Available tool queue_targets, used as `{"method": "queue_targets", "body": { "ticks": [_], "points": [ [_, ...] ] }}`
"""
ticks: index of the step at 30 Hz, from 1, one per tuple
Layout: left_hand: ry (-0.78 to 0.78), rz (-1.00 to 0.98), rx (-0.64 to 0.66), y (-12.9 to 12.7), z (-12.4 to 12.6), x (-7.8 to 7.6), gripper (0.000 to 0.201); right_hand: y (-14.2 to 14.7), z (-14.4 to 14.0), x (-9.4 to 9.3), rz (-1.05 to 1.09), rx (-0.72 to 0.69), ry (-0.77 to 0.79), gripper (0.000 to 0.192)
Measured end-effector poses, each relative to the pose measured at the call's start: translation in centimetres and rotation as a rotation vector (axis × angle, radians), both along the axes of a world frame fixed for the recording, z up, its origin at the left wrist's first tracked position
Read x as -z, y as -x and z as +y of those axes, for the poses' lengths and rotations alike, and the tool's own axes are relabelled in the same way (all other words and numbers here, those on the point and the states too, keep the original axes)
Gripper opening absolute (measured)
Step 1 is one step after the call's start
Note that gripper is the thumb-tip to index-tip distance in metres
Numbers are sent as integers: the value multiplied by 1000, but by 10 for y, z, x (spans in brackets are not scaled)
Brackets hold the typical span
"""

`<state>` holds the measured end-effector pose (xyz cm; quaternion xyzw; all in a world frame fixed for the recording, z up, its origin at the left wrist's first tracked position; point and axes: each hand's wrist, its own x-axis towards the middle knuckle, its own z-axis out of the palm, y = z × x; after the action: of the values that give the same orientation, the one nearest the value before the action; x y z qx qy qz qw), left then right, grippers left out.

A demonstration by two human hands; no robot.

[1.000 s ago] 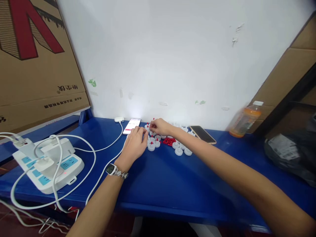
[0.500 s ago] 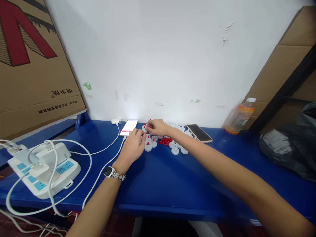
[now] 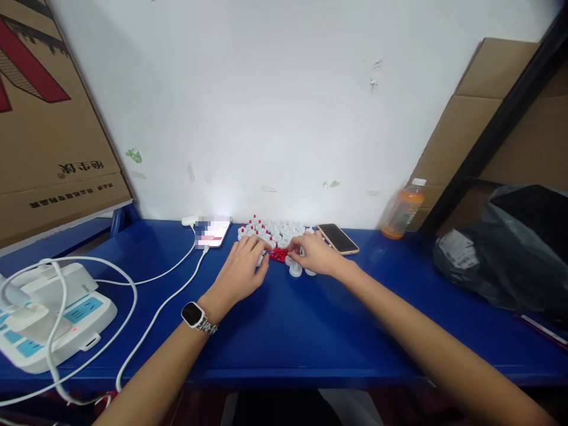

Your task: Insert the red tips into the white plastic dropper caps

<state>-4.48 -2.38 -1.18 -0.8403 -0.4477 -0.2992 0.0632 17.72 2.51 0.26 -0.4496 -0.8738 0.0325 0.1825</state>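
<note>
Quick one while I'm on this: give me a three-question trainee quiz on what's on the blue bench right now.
1. True or false: the orange bottle stands at the wall, right of the dark phone.
2. Which hand wears the watch? A) left B) right
3. Fill in: the pile of small red pieces lies between the left hand and the ____ hand.

Key: 1 true; 2 A; 3 right. The white caps sit behind both hands, and the lit phone is plugged into a white cable.
</note>
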Motion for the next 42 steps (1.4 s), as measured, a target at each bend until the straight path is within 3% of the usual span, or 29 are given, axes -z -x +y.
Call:
{"method": "queue_targets", "body": {
  "ticks": [3, 7, 11, 13, 17, 22, 29, 37, 42],
  "points": [
    [23, 48, 57, -8, 4, -6, 20, 4, -1, -5, 84, -24, 54, 10],
    [70, 67, 106, -19, 13, -12, 27, 10, -8, -15, 409, -61, 155, 10],
    [113, 20, 115, -15, 19, -10, 26, 14, -18, -6, 579, -79, 167, 15],
    [110, -35, 124, -5, 18, -8, 29, 16, -22, 4, 480, -37, 67, 16],
    [170, -160, 94, 15, 11, -1, 28, 31, -29, 18, 52, -94, -153, 21],
    [267, -196, 54, 28, 12, 7, 22, 56, -22, 20, -214, -129, -259, 23],
    [283, -239, 47, 35, 20, 11, 16, 67, -15, 26, -218, -152, -244, 21],
    [293, -240, 40, 30, 15, 8, 21, 56, -22, 22, -129, -129, -233, 12],
    [273, -251, 19, 34, 17, 9, 22, 54, -23, 23, -118, -107, -240, 16]
  ]
}}
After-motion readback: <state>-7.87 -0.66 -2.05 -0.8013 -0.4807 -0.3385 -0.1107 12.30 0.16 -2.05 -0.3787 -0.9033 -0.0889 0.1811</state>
